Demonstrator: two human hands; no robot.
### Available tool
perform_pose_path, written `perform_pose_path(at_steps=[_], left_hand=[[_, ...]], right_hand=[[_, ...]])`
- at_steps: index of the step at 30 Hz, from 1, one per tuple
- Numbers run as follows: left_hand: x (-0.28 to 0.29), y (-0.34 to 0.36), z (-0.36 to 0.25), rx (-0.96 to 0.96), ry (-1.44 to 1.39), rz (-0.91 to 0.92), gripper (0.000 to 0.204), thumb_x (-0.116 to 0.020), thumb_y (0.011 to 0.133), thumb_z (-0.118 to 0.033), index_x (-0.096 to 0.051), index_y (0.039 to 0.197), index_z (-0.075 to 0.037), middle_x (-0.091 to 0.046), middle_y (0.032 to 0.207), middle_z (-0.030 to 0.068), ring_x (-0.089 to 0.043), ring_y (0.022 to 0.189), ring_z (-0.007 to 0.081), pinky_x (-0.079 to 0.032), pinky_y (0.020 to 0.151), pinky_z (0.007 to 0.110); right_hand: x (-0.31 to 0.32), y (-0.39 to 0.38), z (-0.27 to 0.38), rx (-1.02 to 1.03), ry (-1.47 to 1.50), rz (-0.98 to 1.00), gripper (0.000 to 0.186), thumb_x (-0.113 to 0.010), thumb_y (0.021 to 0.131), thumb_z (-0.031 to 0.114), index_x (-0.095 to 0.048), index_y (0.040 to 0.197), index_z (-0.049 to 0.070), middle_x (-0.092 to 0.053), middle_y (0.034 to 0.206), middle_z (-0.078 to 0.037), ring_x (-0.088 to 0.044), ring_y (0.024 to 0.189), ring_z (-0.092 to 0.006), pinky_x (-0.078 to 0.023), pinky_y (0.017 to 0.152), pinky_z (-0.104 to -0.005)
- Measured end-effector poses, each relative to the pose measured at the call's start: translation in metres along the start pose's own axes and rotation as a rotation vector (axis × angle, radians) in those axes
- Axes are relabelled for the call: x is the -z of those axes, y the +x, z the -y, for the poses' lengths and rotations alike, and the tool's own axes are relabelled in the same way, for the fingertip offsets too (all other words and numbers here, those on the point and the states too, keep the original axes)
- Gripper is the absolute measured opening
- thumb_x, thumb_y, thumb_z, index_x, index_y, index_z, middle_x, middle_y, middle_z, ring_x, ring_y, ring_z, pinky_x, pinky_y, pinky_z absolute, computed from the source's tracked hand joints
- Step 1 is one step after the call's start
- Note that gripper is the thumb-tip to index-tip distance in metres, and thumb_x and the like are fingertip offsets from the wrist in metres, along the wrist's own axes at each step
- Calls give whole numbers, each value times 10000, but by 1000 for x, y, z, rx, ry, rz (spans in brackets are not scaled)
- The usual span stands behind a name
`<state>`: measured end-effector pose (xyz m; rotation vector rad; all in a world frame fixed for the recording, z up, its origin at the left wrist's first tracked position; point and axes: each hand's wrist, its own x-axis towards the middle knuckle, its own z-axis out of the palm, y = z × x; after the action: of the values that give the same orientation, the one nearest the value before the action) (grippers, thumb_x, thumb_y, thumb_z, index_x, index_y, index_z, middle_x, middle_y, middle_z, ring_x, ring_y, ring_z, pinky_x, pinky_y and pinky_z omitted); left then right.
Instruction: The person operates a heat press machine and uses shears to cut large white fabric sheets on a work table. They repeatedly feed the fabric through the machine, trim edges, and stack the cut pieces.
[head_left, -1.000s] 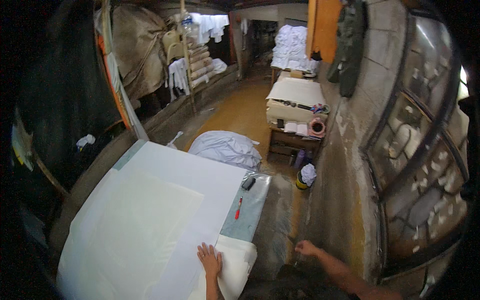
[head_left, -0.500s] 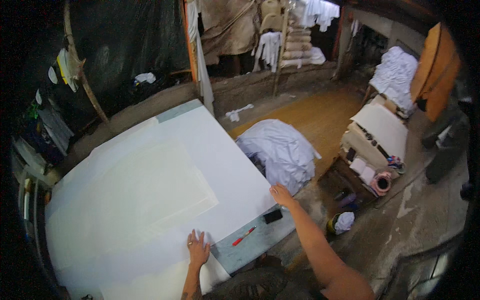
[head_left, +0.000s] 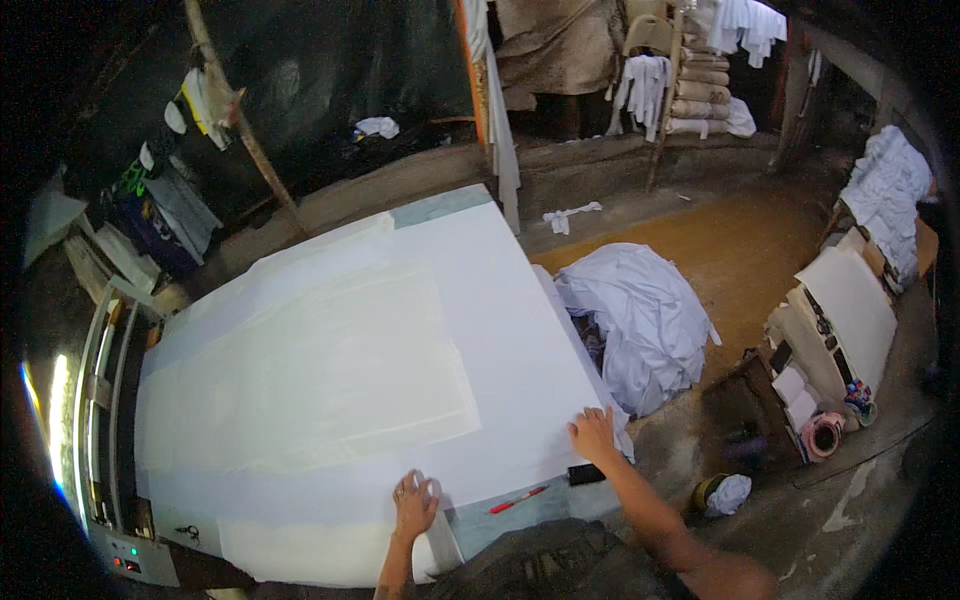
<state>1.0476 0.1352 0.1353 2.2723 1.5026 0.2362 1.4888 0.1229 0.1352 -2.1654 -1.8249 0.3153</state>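
A broad white cloth (head_left: 530,330) lies spread over a grey-green table (head_left: 440,207), with a paler cream rectangular panel (head_left: 330,370) on it. Along the near edge of the cloth, my left hand (head_left: 414,502) rests with fingers apart and slightly bent. My right hand (head_left: 594,434) is on the cloth's near right corner, its thumb apart from the loosely bent fingers; neither hand visibly grips anything. Below that hand sits a dark phone-like object (head_left: 587,474), and a red pen (head_left: 517,500) lies on the bare table strip between my hands. Scissors (head_left: 188,531) lie at the near left.
A big heap of white cloth (head_left: 640,325) stands against the table's right side. Left of the table is a long metal-framed machine (head_left: 100,400) with a lit lamp. At right are a low wooden stand (head_left: 745,415), a cloth-filled pot (head_left: 725,495) and more piled cloth (head_left: 885,200).
The view has swung left, bringing the machine in. White cloth now hangs over the table's right edge beside my right hand. My left hand's fingers are more bent than before.
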Motion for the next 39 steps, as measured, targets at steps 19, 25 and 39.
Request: perform_pose_path(at_steps=[19,25,39], left_hand=[[39,66,118,234,-112,-322,571,-601,848,-260,-486,1349,-12,-260,1500,280,-249,1361,463,-260,1093,549],[35,65,126,215,-111,-345,585,-603,836,-235,-476,1352,11,-245,1510,283,-234,1376,460,-232,1117,534],[50,57,148,339,-68,-380,474,-502,929,-248,-476,1359,-50,-221,1509,300,-177,1406,461,-136,1127,586]], right_hand=[[-98,146,259,-717,332,243,834,-755,705,399,-398,1329,-24,-431,1352,-214,-385,1287,-360,-376,1031,-497],[-101,147,273,-771,371,224,851,-785,694,422,-420,1330,-9,-430,1383,-212,-417,1287,-349,-388,1017,-507],[-142,159,313,-599,698,156,843,-844,657,301,-350,1258,-22,-513,1228,-234,-551,1130,-338,-501,918,-425]])
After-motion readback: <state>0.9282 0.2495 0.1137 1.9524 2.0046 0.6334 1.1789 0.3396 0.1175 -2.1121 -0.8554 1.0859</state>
